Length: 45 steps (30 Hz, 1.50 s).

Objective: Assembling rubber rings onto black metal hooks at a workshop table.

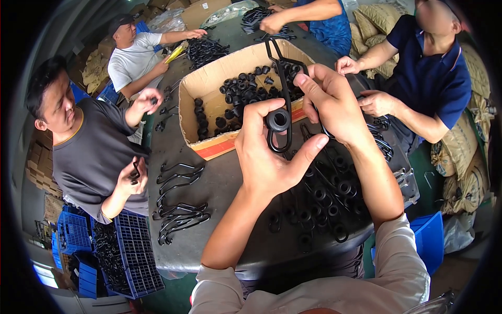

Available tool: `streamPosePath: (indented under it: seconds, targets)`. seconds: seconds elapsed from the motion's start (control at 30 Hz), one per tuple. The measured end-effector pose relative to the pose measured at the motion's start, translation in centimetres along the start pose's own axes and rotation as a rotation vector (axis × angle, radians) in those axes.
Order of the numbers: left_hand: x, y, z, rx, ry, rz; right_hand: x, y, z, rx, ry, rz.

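Observation:
Above the front of the box, my left hand (264, 152) has its fingers curled at a black rubber bushing (278, 120), with the thumb held out to the side. The bushing's open hole faces up toward me. My right hand (332, 102) grips a black bent metal rod (285, 78) between thumb and fingers. The rod's long loop runs down behind the bushing and out below it; whether the bushing is threaded on it I cannot tell. Beneath my hands, several rods fitted with bushings (319, 194) lie on the dark table.
A cardboard box (209, 148) of loose bushings (251, 94) stands mid-table. Bare bent rods (180, 217) lie at left; more rods (206, 52) are heaped at the far end. Co-workers sit around the table (178, 256). Blue crates (137, 256) stand at left, sacks (460, 152) at right.

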<state>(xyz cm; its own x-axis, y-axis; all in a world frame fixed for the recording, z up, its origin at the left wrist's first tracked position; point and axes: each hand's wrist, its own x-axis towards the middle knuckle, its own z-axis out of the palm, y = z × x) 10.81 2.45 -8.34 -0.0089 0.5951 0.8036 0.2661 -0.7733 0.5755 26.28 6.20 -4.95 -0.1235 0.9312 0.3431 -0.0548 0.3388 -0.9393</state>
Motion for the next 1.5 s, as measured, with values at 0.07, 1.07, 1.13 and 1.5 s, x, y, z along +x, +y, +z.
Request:
streamPosePath:
  seconds: [0.07, 1.07, 1.13, 1.5]
  targets:
    - [-0.1, 0.1, 0.2, 0.072, 0.036, 0.047, -0.1, 0.2, 0.0, -0.024, -0.014, 0.016]
    - [2.0, -1.3, -4.5, 0.072, -0.396, 0.081, 0.2, -0.4, -0.6, 0.002, -0.038, -0.089]
    - [1.9, -1.3, -5.0, 0.071, -0.440, 0.093, 0.1, -0.6, -0.6, -0.103, -0.207, 0.013]
    - [2.5, -1.4, -9.6, 0.173, -0.995, -0.591, -0.8, 0.4, 0.7, -0.341, -0.471, 0.163]
